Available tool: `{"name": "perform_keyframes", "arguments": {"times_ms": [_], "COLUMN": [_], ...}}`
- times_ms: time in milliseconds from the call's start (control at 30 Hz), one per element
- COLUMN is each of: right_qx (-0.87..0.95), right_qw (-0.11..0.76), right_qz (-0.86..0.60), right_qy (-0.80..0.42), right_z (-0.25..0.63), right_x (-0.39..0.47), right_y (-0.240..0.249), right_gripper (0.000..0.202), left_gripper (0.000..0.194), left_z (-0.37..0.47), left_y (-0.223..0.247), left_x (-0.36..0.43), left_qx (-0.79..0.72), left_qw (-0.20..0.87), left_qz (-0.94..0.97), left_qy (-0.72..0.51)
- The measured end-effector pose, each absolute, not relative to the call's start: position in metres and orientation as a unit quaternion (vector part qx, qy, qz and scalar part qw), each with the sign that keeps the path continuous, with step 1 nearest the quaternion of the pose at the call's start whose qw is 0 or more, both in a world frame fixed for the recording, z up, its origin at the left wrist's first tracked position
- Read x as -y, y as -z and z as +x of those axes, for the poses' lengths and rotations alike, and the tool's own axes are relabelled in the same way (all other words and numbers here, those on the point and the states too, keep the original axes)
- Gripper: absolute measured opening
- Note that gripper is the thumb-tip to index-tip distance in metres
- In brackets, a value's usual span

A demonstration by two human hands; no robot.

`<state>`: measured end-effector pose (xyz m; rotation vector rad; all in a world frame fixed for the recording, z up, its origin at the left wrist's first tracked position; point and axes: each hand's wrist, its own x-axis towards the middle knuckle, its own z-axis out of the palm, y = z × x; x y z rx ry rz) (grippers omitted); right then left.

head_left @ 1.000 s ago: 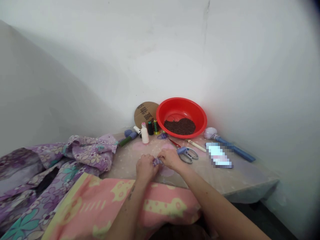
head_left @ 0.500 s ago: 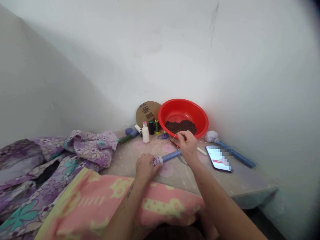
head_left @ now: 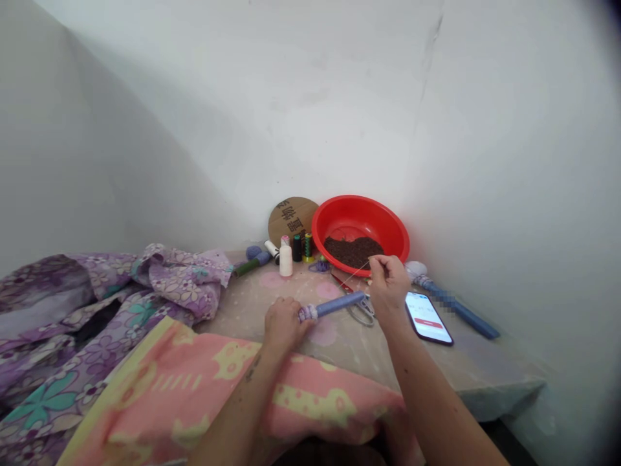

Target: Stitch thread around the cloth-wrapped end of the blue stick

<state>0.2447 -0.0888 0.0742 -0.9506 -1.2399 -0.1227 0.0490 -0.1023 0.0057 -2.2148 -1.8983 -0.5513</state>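
Observation:
My left hand is closed around the near end of a blue stick, where a white and purple band is wrapped on it. The stick lies slanted above the table, its far end pointing right. Up and to the right, my right hand pinches a thin pale thread between thumb and fingers. That thread runs taut down and left toward the stick; whether a needle is in the pinch is too small to tell. Behind the stick's far end lies a pair of scissors with grey handles.
A red basin holding dark grains stands by the wall. Left of it are thread spools and a cardboard disc. On the right lie a lit phone and another blue stick. Floral cloth covers the left side.
My right hand has moved right and slightly away from the stick, drawing the thread out longer. The scissors' handles show more now. My left hand keeps its hold.

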Motion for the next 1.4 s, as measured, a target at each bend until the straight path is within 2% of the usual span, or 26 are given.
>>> {"name": "perform_keyframes", "arguments": {"times_ms": [300, 567, 733, 833, 933, 1133, 1200, 1400], "right_qx": [0.582, 0.497, 0.553, 0.581, 0.582, 0.420, 0.401, 0.437], "right_qw": [0.706, 0.777, 0.720, 0.665, 0.602, 0.459, 0.441, 0.378], "right_qz": [-0.403, -0.385, -0.418, -0.455, -0.479, -0.490, -0.473, -0.484], "right_qy": [0.016, 0.038, -0.022, -0.114, -0.263, -0.610, -0.649, -0.657], "right_z": [0.238, 0.235, 0.223, 0.206, 0.187, 0.166, 0.162, 0.154], "right_x": [0.109, 0.121, 0.115, 0.106, 0.098, 0.100, 0.104, 0.103], "right_y": [-0.080, -0.095, -0.074, -0.046, -0.015, 0.007, 0.007, 0.021], "right_gripper": [0.014, 0.021, 0.017, 0.016, 0.012, 0.008, 0.002, 0.009], "left_gripper": [0.032, 0.024, 0.025, 0.026, 0.023, 0.022, 0.024, 0.029], "left_z": [0.049, 0.042, 0.044, 0.046, 0.046, 0.045, 0.044, 0.039], "left_y": [-0.011, -0.013, -0.014, -0.012, -0.009, -0.006, -0.006, -0.002], "left_x": [0.108, 0.110, 0.110, 0.108, 0.106, 0.106, 0.105, 0.102], "left_qx": [0.636, 0.598, 0.605, 0.603, 0.608, 0.581, 0.584, 0.582], "left_qw": [0.067, 0.062, 0.078, 0.119, 0.142, 0.165, 0.143, 0.112], "left_qz": [-0.749, -0.786, -0.774, -0.763, -0.751, -0.763, -0.767, -0.772], "left_qy": [0.171, 0.147, 0.171, 0.200, 0.216, 0.232, 0.224, 0.229]}}
